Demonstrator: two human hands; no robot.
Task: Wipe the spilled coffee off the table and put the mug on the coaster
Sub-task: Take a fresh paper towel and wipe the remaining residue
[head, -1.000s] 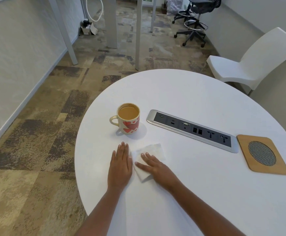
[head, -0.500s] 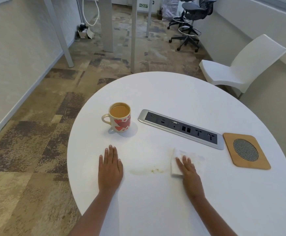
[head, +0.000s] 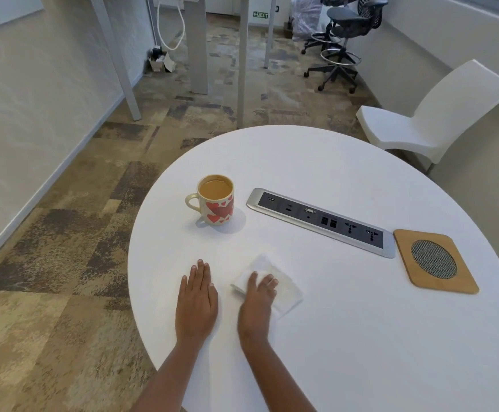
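Coffee mug (head: 216,200), cream with red hearts and nearly full, is standing left of centre on the white round table (head: 346,337), apart from both hands. Left hand (head: 197,298) is lying flat and empty, fingers together, at lower centre. Right hand (head: 257,301) is pressing palm-down, fingers spread, on a folded white napkin (head: 281,285) showing faint tan staining. Wooden coaster (head: 435,261) is sitting empty at the right, beside the socket strip (head: 321,221)

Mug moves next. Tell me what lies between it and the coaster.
The power strip lies flat in the table between the mug and the coaster. It sits low, so lifting the mug over should clear it.
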